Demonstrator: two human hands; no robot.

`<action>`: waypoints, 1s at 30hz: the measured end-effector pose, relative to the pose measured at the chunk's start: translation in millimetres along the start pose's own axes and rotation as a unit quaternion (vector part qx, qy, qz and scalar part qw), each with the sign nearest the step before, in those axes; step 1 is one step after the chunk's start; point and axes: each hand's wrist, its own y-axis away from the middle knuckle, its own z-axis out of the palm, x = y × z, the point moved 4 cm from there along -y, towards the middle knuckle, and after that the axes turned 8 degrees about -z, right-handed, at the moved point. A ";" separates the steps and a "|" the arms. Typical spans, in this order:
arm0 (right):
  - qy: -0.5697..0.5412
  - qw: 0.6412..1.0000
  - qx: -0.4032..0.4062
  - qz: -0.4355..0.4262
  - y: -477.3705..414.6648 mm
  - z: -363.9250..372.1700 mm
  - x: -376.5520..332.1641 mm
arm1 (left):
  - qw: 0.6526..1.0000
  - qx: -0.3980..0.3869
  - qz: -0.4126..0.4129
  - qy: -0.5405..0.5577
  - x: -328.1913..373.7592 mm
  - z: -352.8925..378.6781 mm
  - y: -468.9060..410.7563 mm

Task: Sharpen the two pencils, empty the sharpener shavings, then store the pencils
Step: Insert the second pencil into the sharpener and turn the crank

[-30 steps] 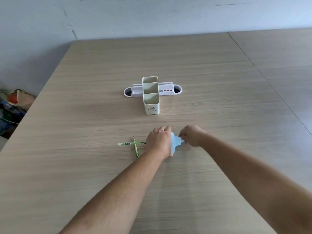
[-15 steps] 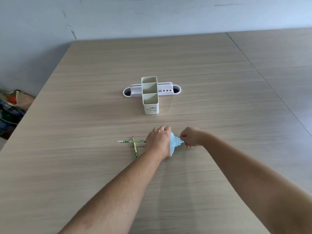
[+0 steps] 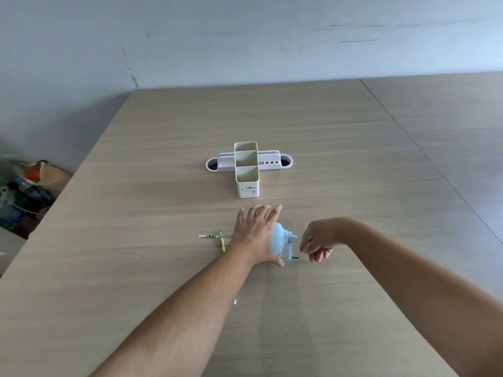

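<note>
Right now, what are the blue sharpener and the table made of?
The sharpener looks like smooth plastic: it is one even pale blue with a soft shine on its rounded body. The table looks like wood or a wood-print board: light brown with fine grain lines and a dull, matte top. I can't tell which.

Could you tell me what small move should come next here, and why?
Probably draw the horizontal pencil out of the sharpener. The right hand is off the crank, the left hand lies open on the sharpener, and that pencil runs under the left hand toward it.
</note>
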 end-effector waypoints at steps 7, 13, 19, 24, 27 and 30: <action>0.162 0.961 0.210 -0.079 16.5 -26.3 -50.8 | 1.000 -0.019 -0.022 0.003 -44.8 -20.0 16.3; 0.204 0.939 0.218 -0.170 -0.1 8.3 -84.2 | 0.999 -0.014 -0.040 -0.002 -62.3 -12.8 16.3; 0.211 0.937 0.230 -0.156 -15.0 21.5 -72.5 | 0.998 -0.008 -0.021 -0.052 -54.4 -3.8 11.1; 0.229 0.933 0.228 -0.156 -14.1 21.1 -75.4 | 0.999 -0.016 -0.018 -0.046 -63.1 0.2 12.9; 0.235 0.932 0.230 -0.154 -12.2 21.3 -78.0 | 0.998 -0.033 -0.047 -0.032 -88.7 -0.1 17.4; 0.234 0.931 0.233 -0.153 -10.6 21.5 -79.1 | 0.993 -0.037 -0.111 -0.008 -129.8 -3.1 25.0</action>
